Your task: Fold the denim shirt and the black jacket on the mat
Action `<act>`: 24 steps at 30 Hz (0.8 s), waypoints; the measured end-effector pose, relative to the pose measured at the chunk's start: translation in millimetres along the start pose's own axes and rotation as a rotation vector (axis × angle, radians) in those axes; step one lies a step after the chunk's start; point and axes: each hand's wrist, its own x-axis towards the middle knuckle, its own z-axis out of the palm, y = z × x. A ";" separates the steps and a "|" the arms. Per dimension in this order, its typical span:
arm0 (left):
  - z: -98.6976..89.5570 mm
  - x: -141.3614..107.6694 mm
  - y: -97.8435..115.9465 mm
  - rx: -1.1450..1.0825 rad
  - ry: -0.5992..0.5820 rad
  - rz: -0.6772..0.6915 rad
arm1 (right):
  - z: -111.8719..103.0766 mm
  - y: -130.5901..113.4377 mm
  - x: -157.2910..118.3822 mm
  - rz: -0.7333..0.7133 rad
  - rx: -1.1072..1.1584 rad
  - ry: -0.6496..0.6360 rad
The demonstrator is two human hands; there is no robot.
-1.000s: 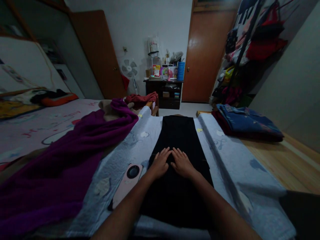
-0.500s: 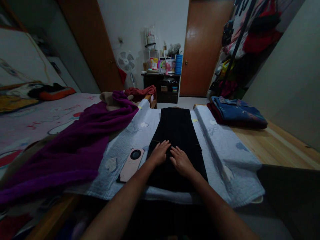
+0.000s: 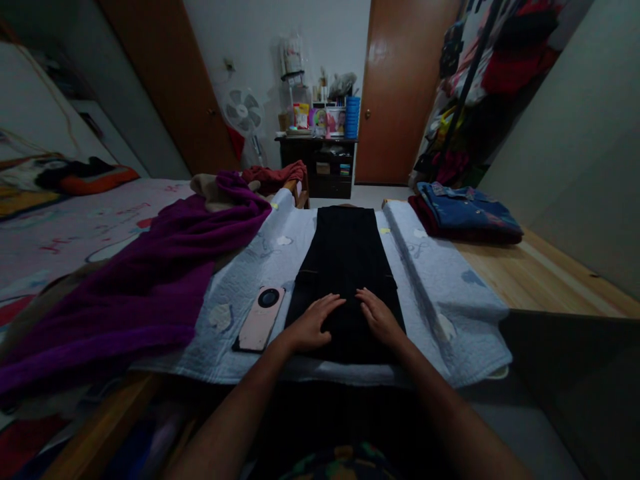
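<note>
A black folded garment, which looks like a pair of trousers [image 3: 345, 247], lies flat and lengthwise on a pale blue-grey quilted cloth [image 3: 430, 280]. On its near part rests my left hand [image 3: 315, 323], fingers stretched to the right and thumb apart. My right hand [image 3: 379, 315] is over the right side of the same trousers, its fingers extended forward and to the left. Both hands are open and hold nothing. Left of the trousers lies a pink phone [image 3: 259, 320] with a round black camera ring, close to my left forearm.
A purple blanket [image 3: 170, 267] spreads over the bed [image 3: 115, 220] on the left. Folded clothes [image 3: 467, 212] sit on a wooden board [image 3: 550, 273] at right. Farther back stand a fan [image 3: 243, 112] and a dark cabinet [image 3: 317, 167] loaded with items.
My hands have drawn nearer to me along the trousers and moved a little apart. The left thumb is now spread. The whole view has shifted slightly.
</note>
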 end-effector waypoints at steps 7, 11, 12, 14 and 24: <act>-5.5 -2.5 4.7 -0.046 0.096 -0.047 | -9.7 0.4 -4.7 -0.006 0.067 -0.055; -1.8 0.1 7.1 -0.064 0.205 -0.090 | -11.0 -3.3 -5.3 -0.026 0.016 -0.076; 0.0 0.3 7.8 -0.066 0.228 -0.091 | -10.5 -3.7 -5.2 -0.034 0.010 -0.069; 3.5 -0.8 9.0 -0.064 0.261 -0.083 | -9.2 -3.7 -4.9 -0.039 0.000 -0.046; 13.4 -12.9 4.3 0.039 0.143 -0.012 | -3.0 -4.1 -4.0 -0.012 -0.161 -0.042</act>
